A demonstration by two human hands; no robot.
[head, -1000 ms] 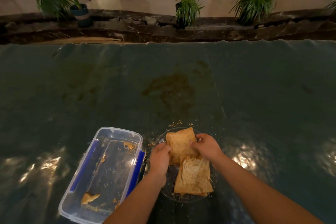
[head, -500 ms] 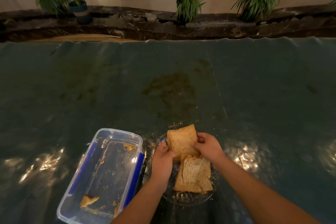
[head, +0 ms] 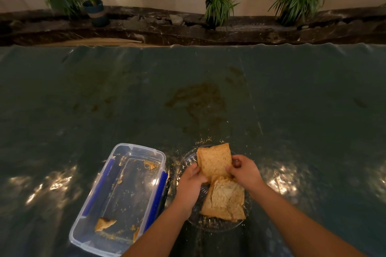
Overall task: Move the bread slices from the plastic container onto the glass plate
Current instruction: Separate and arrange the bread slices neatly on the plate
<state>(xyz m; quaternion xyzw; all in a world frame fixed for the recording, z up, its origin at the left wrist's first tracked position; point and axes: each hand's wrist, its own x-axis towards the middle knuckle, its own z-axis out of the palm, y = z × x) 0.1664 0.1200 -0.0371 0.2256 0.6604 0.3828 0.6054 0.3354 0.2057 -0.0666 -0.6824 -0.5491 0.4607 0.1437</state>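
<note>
A round glass plate (head: 217,226) sits near the table's front edge. A bread slice (head: 224,200) lies on its near half. A second bread slice (head: 214,160) rests over the plate's far half, held at both sides: my left hand (head: 191,183) grips its left edge and my right hand (head: 243,171) its right edge. To the left stands the clear plastic container (head: 100,242) with blue side clips. It holds only a torn bread piece (head: 104,223) and crumbs.
The table wears a dark green plastic cover (head: 292,110) with a brown stain (head: 196,100) beyond the plate. Crumbs lie scattered around the plate's far rim. Potted plants (head: 219,4) line a stone ledge past the table's far edge.
Both hands have shifted the upper slice slightly farther away over the plate's far half. The lower slice and the container have stayed put.
</note>
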